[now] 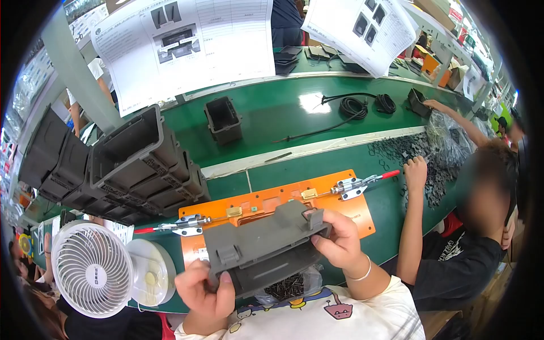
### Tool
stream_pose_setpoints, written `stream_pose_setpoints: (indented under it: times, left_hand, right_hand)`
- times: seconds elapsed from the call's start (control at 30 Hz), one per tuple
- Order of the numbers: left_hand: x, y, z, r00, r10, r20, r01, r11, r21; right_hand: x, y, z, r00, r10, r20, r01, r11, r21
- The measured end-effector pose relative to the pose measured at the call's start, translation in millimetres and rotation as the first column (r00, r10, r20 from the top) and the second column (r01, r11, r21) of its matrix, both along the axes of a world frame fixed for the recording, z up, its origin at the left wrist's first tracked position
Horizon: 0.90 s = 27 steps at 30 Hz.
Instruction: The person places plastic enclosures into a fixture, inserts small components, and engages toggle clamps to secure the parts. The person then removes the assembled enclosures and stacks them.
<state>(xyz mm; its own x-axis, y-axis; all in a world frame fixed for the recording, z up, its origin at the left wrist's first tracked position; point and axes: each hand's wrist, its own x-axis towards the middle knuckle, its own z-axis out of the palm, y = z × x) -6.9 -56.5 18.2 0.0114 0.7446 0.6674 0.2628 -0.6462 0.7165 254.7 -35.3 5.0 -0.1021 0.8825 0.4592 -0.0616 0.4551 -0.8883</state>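
Observation:
Before my chest I hold a dark grey plastic box (pixel 266 235), tilted, with clip-like tabs along its upper face. My left hand (pixel 204 292) is closed on its left end, thumb on the near edge. At the other end, my right hand (pixel 341 241) pinches the corner by a raised tab. Just beyond and partly hidden by the box lies an orange fixture plate (pixel 357 212). A toggle clamp (pixel 190 225) sits on its left side and another clamp (pixel 351 187) on its right, both with red handles. A bag of dark screws (pixel 285 288) lies below the box.
Stacked grey boxes (pixel 144 164) stand at the left, behind a white fan (pixel 93 269). A single box (pixel 223 120) and coiled black cables (pixel 354 107) rest on the green bench (pixel 272 105). Small black parts (pixel 402 150) lie near a co-worker (pixel 447 255) at right. Paper sheets (pixel 187 51) hang ahead.

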Motion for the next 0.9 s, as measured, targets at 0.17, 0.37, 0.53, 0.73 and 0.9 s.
stream_pose_setpoints:
  times: [0.17, 0.37, 0.53, 0.73, 0.9]
  left_hand:
    - [14, 33, -18, 0.940, -0.018, 0.342, 0.127, 0.945, -0.301]
    - [19, 59, -21, 0.904, -0.067, 0.422, 0.265, 0.862, -0.431]
    - [23, 62, -21, 0.837, -0.153, 0.525, 0.428, 0.780, -0.456]
    - [27, 62, -28, 0.850, -0.184, 0.493, 0.447, 0.746, -0.493]
    - [21, 53, -29, 0.850, -0.144, 0.507, 0.455, 0.685, -0.569]
  right_hand:
    - [8, 4, -8, 0.999, -0.030, 0.027, 0.036, 0.971, -0.236]
    - [8, 29, -14, 0.997, -0.074, -0.028, 0.063, 0.957, -0.282]
    - [13, 34, -18, 0.998, -0.065, -0.015, 0.057, 0.950, -0.307]
    - [17, 34, -3, 0.999, -0.046, -0.003, 0.042, 0.927, -0.373]
    - [12, 29, -8, 0.998, -0.062, 0.034, 0.070, 0.927, -0.367]
